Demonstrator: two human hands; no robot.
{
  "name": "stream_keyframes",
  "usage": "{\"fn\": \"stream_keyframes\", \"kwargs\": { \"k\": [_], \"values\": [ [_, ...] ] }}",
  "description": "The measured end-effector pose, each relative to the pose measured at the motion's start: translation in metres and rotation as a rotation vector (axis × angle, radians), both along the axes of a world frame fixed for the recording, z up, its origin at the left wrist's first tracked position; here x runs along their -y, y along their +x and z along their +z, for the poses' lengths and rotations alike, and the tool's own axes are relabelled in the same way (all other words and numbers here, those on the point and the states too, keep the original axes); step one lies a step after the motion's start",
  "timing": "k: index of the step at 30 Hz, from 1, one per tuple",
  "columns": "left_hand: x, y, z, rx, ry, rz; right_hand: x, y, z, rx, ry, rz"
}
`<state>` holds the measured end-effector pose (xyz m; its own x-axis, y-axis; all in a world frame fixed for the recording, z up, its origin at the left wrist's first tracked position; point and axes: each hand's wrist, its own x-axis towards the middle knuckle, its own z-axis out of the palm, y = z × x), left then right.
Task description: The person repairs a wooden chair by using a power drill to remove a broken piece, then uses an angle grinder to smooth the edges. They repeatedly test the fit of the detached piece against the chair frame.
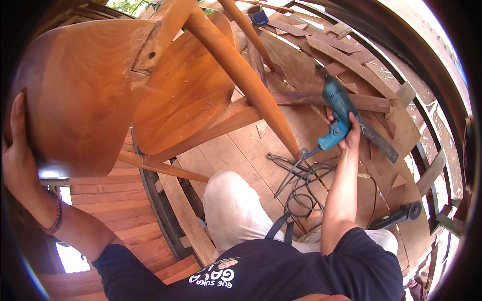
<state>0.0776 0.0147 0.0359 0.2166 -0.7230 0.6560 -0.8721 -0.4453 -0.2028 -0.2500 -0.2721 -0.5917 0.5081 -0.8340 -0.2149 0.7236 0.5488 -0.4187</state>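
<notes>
My left hand [22, 145] grips the outer edge of a curved wooden panel [75, 95] of a polished orange-brown chair, which is tipped at an angle. Near the panel's upper right is a rough joint with a dark hole [151, 55]. A second broad panel [175, 115] and a long round leg [251, 95] extend to the right. My right hand [346, 128] is closed round the handle of a blue power drill [335, 93], held right of the leg and pointing away from me. Its front end is dark; whether a bit is fitted I cannot tell clearly.
Wood offcuts [331, 45], a blue can [257, 16] and a dark flat strip [381, 143] lie on the boarded platform [221, 158]. Coiled cables [304, 198], a metal tool [278, 160] and a long black power tool [396, 215] are near my right forearm. A slatted floor [105, 195] shows at left.
</notes>
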Motion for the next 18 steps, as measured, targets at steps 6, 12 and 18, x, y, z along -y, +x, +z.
{"fn": "stream_keyframes", "kwargs": {
  "k": [6, 12, 18],
  "values": [
    [0.028, -0.071, -0.045, 0.202, -0.252, 0.087, -0.036, -0.002, -0.115, -0.068, 0.219, -0.017],
    [0.020, -0.083, -0.042, 0.190, -0.280, 0.073, -0.030, 0.019, -0.103, -1.068, 0.111, -0.472],
    [0.025, -0.083, -0.044, 0.194, -0.223, 0.085, 0.012, 0.069, 0.079, -1.302, -0.428, -0.756]
  ]
}}
